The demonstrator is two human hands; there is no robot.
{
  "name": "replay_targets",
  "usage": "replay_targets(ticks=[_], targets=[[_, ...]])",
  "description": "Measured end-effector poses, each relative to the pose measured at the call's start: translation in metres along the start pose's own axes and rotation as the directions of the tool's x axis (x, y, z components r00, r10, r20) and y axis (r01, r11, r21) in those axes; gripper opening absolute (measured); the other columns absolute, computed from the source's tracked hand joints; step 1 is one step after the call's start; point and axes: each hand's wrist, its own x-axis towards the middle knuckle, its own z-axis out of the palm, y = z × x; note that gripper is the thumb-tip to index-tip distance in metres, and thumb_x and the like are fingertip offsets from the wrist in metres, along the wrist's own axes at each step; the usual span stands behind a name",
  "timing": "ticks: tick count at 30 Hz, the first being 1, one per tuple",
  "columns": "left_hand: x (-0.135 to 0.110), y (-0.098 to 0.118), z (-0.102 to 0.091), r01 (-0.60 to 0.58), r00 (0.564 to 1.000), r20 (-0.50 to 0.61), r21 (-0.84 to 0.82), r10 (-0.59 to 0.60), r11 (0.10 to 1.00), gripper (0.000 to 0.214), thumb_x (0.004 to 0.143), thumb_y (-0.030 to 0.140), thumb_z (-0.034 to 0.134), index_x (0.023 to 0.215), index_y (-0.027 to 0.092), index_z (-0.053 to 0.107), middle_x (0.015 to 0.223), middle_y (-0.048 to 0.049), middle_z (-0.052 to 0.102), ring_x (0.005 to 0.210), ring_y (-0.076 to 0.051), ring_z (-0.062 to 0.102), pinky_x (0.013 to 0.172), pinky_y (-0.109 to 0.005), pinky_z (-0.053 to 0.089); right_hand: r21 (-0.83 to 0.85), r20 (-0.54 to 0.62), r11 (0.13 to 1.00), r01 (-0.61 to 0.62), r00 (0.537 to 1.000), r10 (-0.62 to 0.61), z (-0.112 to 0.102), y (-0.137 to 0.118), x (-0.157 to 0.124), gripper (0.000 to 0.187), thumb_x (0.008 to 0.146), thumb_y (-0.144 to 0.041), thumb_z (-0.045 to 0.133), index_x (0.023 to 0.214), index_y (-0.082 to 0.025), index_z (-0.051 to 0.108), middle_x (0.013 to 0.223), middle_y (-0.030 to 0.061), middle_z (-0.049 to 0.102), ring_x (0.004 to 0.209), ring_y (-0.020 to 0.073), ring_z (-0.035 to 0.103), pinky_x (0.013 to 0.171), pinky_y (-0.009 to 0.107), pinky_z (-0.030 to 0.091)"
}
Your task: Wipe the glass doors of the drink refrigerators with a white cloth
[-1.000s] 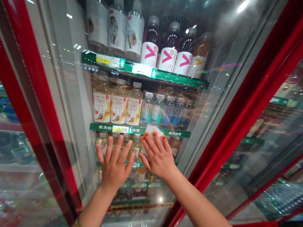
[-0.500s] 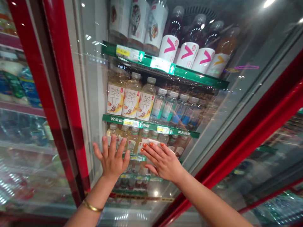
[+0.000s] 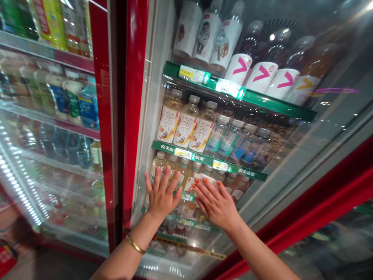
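Observation:
My left hand (image 3: 161, 194) is spread out with its palm toward the glass door (image 3: 250, 202) of a drinks fridge, and it holds nothing. To its right, my right hand (image 3: 217, 202) lies flat over a folded white cloth (image 3: 201, 176) and presses it to the glass. Only the upper edge of the cloth shows past the orange-nailed fingertips. Behind the glass, just above both hands, stand tea bottles (image 3: 183, 128) with white and yellow labels. A gold bangle (image 3: 135, 244) circles my left wrist.
Red door frames (image 3: 135, 97) border the glass at left and right. A second lit fridge stands at the left, with several bottles (image 3: 71, 93) on its shelves. Higher up, a green shelf edge (image 3: 262, 97) carries bottles with pink marks (image 3: 262, 76).
The view has swung left, so the fridge and both hands sit further right in the picture. More of the left fridge shows. Against the bottles, my hands have barely shifted.

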Motion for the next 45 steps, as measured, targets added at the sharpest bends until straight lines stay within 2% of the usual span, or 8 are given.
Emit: replay_targets(ticks=[6, 13, 19, 26, 33, 39, 42, 45], targets=[[-0.006, 0.000, 0.002, 0.027, 0.999, -0.028, -0.007, -0.027, 1.000, 0.085, 0.103, 0.033, 0.065, 0.178, 0.023, 0.027, 0.179, -0.0114, 0.043, 0.177, -0.027, 0.018, 0.147, -0.063, 0.007, -0.106, -0.101, 0.939, -0.327, 0.943, 0.317, -0.004, 0.018, 0.043, 0.087, 0.109, -0.037, 0.062, 0.181, -0.017, 0.016, 0.181, 0.0110, 0.036, 0.176, 0.0283, 0.018, 0.146, 0.059, 0.005], [-0.033, -0.009, -0.011, 0.085, 0.996, 0.036, -0.020, -0.084, 0.996, 0.086, 0.104, 0.032, 0.060, 0.178, 0.014, 0.022, 0.183, -0.0189, 0.030, 0.177, -0.030, 0.014, 0.147, -0.060, 0.006, 0.004, 0.012, 0.997, 0.082, 0.997, -0.082, -0.002, -0.004, 0.046, 0.067, 0.113, -0.037, 0.056, 0.176, -0.024, 0.037, 0.184, -0.0038, 0.032, 0.177, 0.0125, 0.007, 0.148, 0.040, 0.003], [-0.054, -0.014, 0.002, 0.076, 0.997, -0.029, -0.048, -0.077, 0.996, 0.089, 0.105, 0.039, 0.058, 0.179, 0.015, 0.017, 0.188, -0.0187, 0.017, 0.178, -0.031, 0.011, 0.147, -0.061, 0.008, -0.097, -0.058, 0.939, -0.331, 0.943, 0.327, -0.006, 0.016, 0.079, 0.090, 0.112, -0.045, 0.057, 0.182, -0.019, 0.007, 0.186, 0.0126, 0.027, 0.176, 0.0364, 0.021, 0.143, 0.069, 0.012], [-0.079, -0.020, 0.009, 0.118, 0.992, -0.031, -0.079, -0.121, 0.990, 0.097, 0.102, 0.042, 0.057, 0.180, 0.017, 0.006, 0.188, -0.0219, -0.002, 0.178, -0.037, -0.003, 0.142, -0.072, -0.001, 0.250, 0.198, 0.934, 0.256, 0.931, -0.308, 0.026, -0.041, 0.074, 0.068, 0.111, -0.025, 0.045, 0.178, -0.030, 0.031, 0.182, -0.0106, 0.039, 0.173, 0.0084, 0.028, 0.141, 0.034, 0.031], [-0.077, -0.019, 0.009, 0.133, 0.989, -0.045, -0.125, -0.139, 0.983, 0.091, 0.104, 0.047, 0.049, 0.180, 0.018, 0.007, 0.190, -0.0197, -0.004, 0.178, -0.034, -0.004, 0.143, -0.067, -0.001, 0.150, 0.197, 0.988, -0.028, 0.980, -0.002, 0.011, -0.021, 0.108, 0.076, 0.112, -0.033, 0.052, 0.180, -0.028, 0.019, 0.185, -0.0005, 0.032, 0.176, 0.0197, 0.021, 0.146, 0.053, 0.022], [-0.060, -0.019, -0.020, 0.183, 0.979, -0.055, -0.190, -0.196, 0.965, 0.081, 0.110, 0.041, 0.031, 0.178, 0.010, 0.001, 0.189, -0.0202, -0.011, 0.178, -0.029, -0.010, 0.145, -0.056, -0.002, 0.239, 0.111, 0.904, 0.354, 0.915, -0.387, 0.034, -0.072, 0.077, 0.054, 0.108, -0.024, 0.037, 0.153, -0.030, 0.067, 0.178, -0.0094, 0.044, 0.174, 0.0114, 0.017, 0.138, 0.032, 0.032], [-0.045, -0.016, -0.035, 0.153, 0.986, -0.030, -0.194, -0.162, 0.969, 0.080, 0.109, 0.038, 0.039, 0.180, 0.016, 0.009, 0.191, -0.0147, -0.002, 0.179, -0.029, -0.003, 0.146, -0.054, 0.002, 0.113, 0.080, 0.973, 0.199, 0.975, -0.209, 0.015, -0.032, 0.025, 0.055, 0.107, -0.030, 0.055, 0.162, -0.031, 0.059, 0.179, -0.0061, 0.043, 0.176, 0.0105, 0.013, 0.145, 0.037, 0.016], [-0.022, -0.008, -0.032, 0.095, 0.995, 0.009, -0.192, -0.095, 0.977, 0.083, 0.105, 0.035, 0.053, 0.180, 0.025, 0.019, 0.191, -0.0097, 0.010, 0.179, -0.031, 0.007, 0.146, -0.056, 0.005, -0.096, -0.080, 0.958, -0.270, 0.961, 0.263, -0.009, 0.028, 0.018, 0.084, 0.108, -0.039, 0.063, 0.180, -0.018, 0.024, 0.185, 0.0111, 0.029, 0.178, 0.0223, 0.010, 0.145, 0.058, 0.001]])
